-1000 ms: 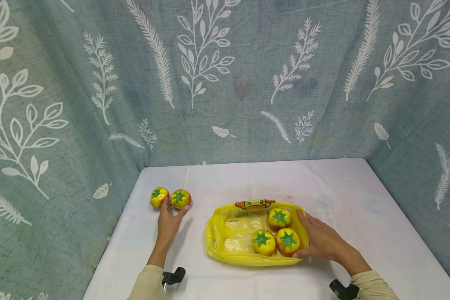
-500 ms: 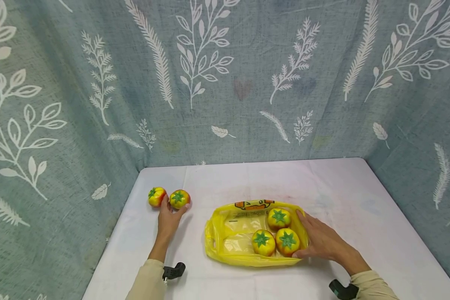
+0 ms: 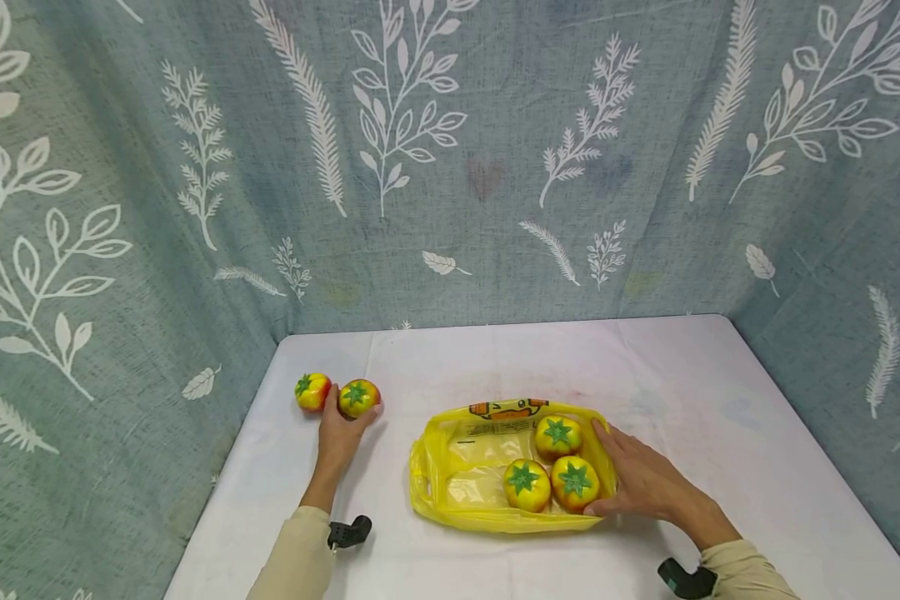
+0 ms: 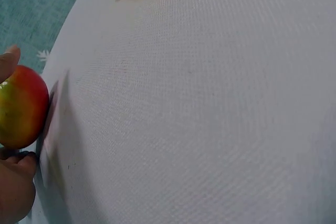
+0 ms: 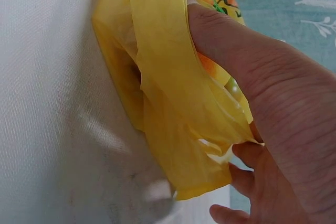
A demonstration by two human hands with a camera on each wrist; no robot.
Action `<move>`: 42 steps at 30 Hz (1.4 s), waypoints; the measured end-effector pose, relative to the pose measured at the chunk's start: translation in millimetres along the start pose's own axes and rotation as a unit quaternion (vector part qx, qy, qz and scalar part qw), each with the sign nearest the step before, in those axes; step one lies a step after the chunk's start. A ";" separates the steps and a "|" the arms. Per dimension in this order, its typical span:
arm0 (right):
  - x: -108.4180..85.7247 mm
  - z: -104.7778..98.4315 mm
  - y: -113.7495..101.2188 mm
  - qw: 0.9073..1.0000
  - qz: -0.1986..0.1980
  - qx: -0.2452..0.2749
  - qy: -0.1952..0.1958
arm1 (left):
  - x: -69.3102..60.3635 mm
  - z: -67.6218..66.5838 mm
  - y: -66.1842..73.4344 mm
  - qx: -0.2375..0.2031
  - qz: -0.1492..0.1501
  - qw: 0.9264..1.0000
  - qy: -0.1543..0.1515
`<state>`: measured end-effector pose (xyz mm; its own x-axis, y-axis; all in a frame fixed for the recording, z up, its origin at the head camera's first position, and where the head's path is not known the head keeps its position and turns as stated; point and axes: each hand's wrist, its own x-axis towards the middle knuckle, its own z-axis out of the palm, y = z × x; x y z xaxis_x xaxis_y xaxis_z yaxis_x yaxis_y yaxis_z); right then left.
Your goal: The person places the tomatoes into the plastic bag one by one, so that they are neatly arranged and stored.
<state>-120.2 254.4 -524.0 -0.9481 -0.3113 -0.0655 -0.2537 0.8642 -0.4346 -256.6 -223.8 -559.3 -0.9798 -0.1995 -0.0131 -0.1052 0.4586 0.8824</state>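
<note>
Two yellow-red toy tomatoes with green star-shaped tops lie at the table's left. My left hand (image 3: 341, 433) holds the right-hand tomato (image 3: 359, 398) between thumb and fingers. The other tomato (image 3: 312, 392) sits just left of my fingers. In the left wrist view, the held tomato (image 4: 22, 109) shows between thumb and fingers. A yellow plastic bag (image 3: 487, 523) lies open at the centre, with three more tomatoes (image 3: 558, 437) in its right half. My right hand (image 3: 641, 477) grips the bag's right end; in the right wrist view, the thumb reaches inside the yellow plastic (image 5: 165, 61).
A white cloth covers the table (image 3: 690, 383). Blue-green curtains (image 3: 450, 250) with white leaf prints stand close behind it and at both sides. Black camera mounts (image 3: 350, 532) sit at both wrists.
My left fingers have moved in between the two loose tomatoes and round the right-hand one. The left-hand tomato has shifted slightly left. My right hand and the bag stay put.
</note>
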 end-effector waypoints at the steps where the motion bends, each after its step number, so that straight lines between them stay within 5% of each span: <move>1: 0.1 0.0 0.0 1.000 0.000 0.000 0.000 | 0.5 0.3 -0.4 0.000 0.000 1.000 0.000; 17: 0.3 0.4 -1.5 1.000 0.014 0.007 -0.011 | 6.3 3.9 -2.4 0.022 -0.023 0.999 0.014; 34: 0.2 -1.1 -2.0 1.000 0.013 0.001 -0.010 | 4.5 1.7 13.3 0.004 0.010 1.000 -0.001; 42: 1.0 -1.8 -2.3 1.000 0.017 0.001 -0.010 | 7.2 3.6 28.4 0.029 0.028 0.999 -0.019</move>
<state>-120.8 252.8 -521.5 -0.9522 -0.2896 -0.0976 -0.2211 0.8734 -0.4340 -267.2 -209.2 -536.1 -0.9902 -0.1389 0.0167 -0.0582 0.5177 0.8536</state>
